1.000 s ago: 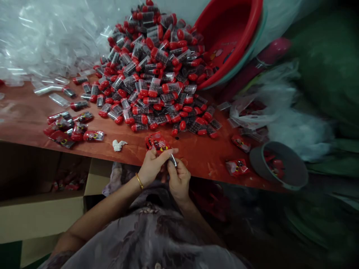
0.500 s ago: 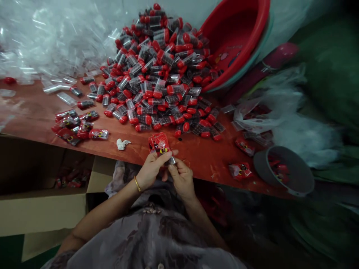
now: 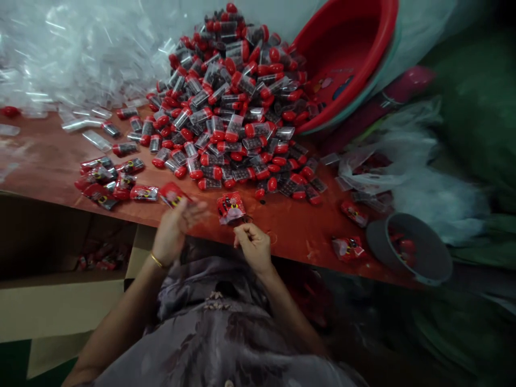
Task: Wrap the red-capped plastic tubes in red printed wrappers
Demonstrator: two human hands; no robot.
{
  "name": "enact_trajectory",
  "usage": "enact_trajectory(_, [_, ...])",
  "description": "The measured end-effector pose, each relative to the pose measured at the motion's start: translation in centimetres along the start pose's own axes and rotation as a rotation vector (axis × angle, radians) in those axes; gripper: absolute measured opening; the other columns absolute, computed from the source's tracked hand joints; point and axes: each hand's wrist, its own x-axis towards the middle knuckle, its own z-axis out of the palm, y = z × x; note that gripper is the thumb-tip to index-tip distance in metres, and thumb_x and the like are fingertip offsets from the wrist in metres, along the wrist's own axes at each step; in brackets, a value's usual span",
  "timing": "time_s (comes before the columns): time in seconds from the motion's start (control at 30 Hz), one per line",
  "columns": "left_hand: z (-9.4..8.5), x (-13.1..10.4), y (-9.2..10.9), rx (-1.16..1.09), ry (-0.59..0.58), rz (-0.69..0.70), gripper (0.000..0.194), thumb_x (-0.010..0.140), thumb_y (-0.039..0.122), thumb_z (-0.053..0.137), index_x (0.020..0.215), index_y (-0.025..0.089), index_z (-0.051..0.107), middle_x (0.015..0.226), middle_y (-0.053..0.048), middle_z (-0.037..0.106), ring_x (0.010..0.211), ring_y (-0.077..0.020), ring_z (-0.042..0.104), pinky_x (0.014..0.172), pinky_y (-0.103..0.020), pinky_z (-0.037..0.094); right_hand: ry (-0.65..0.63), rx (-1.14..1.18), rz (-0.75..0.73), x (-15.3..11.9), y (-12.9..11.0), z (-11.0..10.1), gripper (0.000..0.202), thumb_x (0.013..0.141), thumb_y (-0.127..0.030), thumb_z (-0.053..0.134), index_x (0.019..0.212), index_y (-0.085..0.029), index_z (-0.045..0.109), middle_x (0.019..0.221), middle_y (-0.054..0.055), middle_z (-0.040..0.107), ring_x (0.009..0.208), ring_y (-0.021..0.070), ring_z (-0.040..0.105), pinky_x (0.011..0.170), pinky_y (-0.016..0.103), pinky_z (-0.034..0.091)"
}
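Observation:
My left hand (image 3: 175,228), smeared by motion, is over the table edge at the left. A small red printed packet (image 3: 172,194) with a yellow patch is at its thumb and fingertips. The other fingers stretch out to the right. In front of me lies a flat red printed plastic bag (image 3: 231,208), its lower part clear. My right hand (image 3: 255,244) is closed at the bag's lower edge, its fingers curled. What those fingertips pinch, if anything, is hidden. Several similar wrapped packets (image 3: 99,177) lie heaped left of my left hand.
A large pile of clear, red-capped tubes (image 3: 234,129) stands behind, against a tilted red basin (image 3: 387,32). Loose clear plastic (image 3: 72,59) covers the back left. A grey bowl (image 3: 373,247) holds red pieces at right. Below the left edge is an open cardboard box (image 3: 60,306).
My left hand has moved left, away from my right hand, with the red packet at its fingers. My right hand has shifted slightly left, towards the flat bag. A white scrap is now hidden.

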Motion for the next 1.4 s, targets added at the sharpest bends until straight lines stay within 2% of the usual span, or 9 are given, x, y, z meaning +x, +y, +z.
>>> enact_trajectory(0.07, [-2.1, 2.1, 2.8, -0.073, 0.169, 0.074, 0.038, 0.081, 0.052, 0.056, 0.083, 0.015, 0.063, 0.075, -0.004, 0.069, 0.063, -0.0123, 0.064, 0.066, -0.024, 0.051, 0.036, -0.049, 0.003, -0.2, 0.8, -0.6, 0.029, 0.087, -0.036, 0.052, 0.064, -0.019, 0.055, 0.048, -0.006, 0.052, 0.045, 0.0082, 0.05, 0.048, 0.02, 0.04])
enact_trajectory(0.2, [-4.3, 4.1, 5.1, -0.05, 0.226, 0.088, 0.058, 0.083, 0.065, 0.038, 0.09, 0.012, 0.059, 0.08, -0.009, 0.068, 0.059, -0.013, 0.061, 0.058, -0.025, 0.05, 0.065, -0.106, 0.009, -0.8, 2.0, -1.2, 0.03, 0.087, -0.038, 0.051, 0.065, -0.019, 0.055, 0.048, -0.005, 0.052, 0.044, 0.0084, 0.05, 0.047, 0.02, 0.039])
enact_trajectory(0.4, [-3.9, 2.2, 1.0, 1.23, 0.351, 0.591, 0.046, 0.068, 0.051, 0.067, 0.098, 0.016, 0.068, 0.085, -0.01, 0.067, 0.079, -0.0242, 0.061, 0.075, -0.035, 0.044, 0.073, -0.021, 0.014, -0.5, 2.6, -1.1, 0.031, 0.086, -0.042, 0.051, 0.065, -0.019, 0.054, 0.046, -0.006, 0.05, 0.041, 0.0085, 0.049, 0.045, 0.02, 0.041])
enact_trajectory(0.53, [-4.3, 2.4, -0.2, 1.779, 0.237, 0.623, 0.036, 0.08, 0.047, 0.053, 0.089, 0.017, 0.072, 0.087, -0.013, 0.064, 0.084, -0.0278, 0.059, 0.075, -0.039, 0.041, 0.082, -0.002, -0.006, -0.5, 2.8, -1.2, 0.03, 0.085, -0.042, 0.051, 0.066, -0.019, 0.055, 0.046, -0.006, 0.05, 0.041, 0.0087, 0.049, 0.044, 0.021, 0.042])
enact_trajectory(0.7, [-3.2, 2.7, -1.1, 1.868, 0.158, 0.615, 0.038, 0.09, 0.034, 0.038, 0.085, 0.018, 0.071, 0.093, -0.013, 0.066, 0.085, -0.0255, 0.059, 0.074, -0.038, 0.04, 0.085, 0.007, -0.025, -0.6, 2.8, -1.2, 0.03, 0.085, -0.042, 0.051, 0.066, -0.019, 0.055, 0.045, -0.006, 0.05, 0.041, 0.0084, 0.048, 0.044, 0.021, 0.041])
enact_trajectory(0.83, [-0.6, 1.5, -2.0, 1.784, 0.255, 0.789, 0.035, 0.089, 0.032, 0.041, 0.109, 0.019, 0.067, 0.129, -0.017, 0.056, 0.108, -0.0323, 0.053, 0.094, -0.05, 0.033, 0.069, 0.017, -0.024, -0.5, 2.7, -1.4, 0.028, 0.086, -0.04, 0.051, 0.067, -0.019, 0.055, 0.046, -0.006, 0.05, 0.04, 0.0081, 0.048, 0.045, 0.021, 0.041])
enact_trajectory(0.93, [1.9, 1.4, -2.8, 1.732, 0.052, 0.921, 0.038, 0.086, 0.042, 0.048, 0.115, 0.023, 0.064, 0.143, -0.013, 0.044, 0.126, -0.0334, 0.041, 0.104, -0.053, 0.025, 0.063, 0.01, -0.029, -0.5, 2.8, -1.4, 0.029, 0.085, -0.041, 0.051, 0.066, -0.019, 0.054, 0.045, -0.006, 0.051, 0.041, 0.0082, 0.048, 0.045, 0.021, 0.042])
enact_trajectory(1.07, [4.0, 3.5, -4.1, 1.773, -0.212, 0.828, 0.039, 0.08, 0.044, 0.059, 0.114, 0.025, 0.066, 0.142, -0.011, 0.046, 0.135, -0.0356, 0.032, 0.107, -0.055, 0.023, 0.061, 0.016, -0.035, -0.4, 2.9, -1.4, 0.031, 0.086, -0.043, 0.051, 0.067, -0.019, 0.055, 0.044, -0.006, 0.051, 0.04, 0.0082, 0.048, 0.045, 0.021, 0.042])
enact_trajectory(1.4, [3.1, 3.7, -5.0, 1.734, -0.107, 0.839, 0.024, 0.084, 0.032, 0.052, 0.092, 0.027, 0.074, 0.129, -0.007, 0.059, 0.131, -0.0349, 0.041, 0.106, -0.058, 0.025, 0.046, 0.095, -0.003, -0.3, 2.6, -1.8, 0.028, 0.084, -0.043, 0.052, 0.069, -0.019, 0.055, 0.047, -0.006, 0.052, 0.041, 0.0083, 0.05, 0.044, 0.02, 0.042])
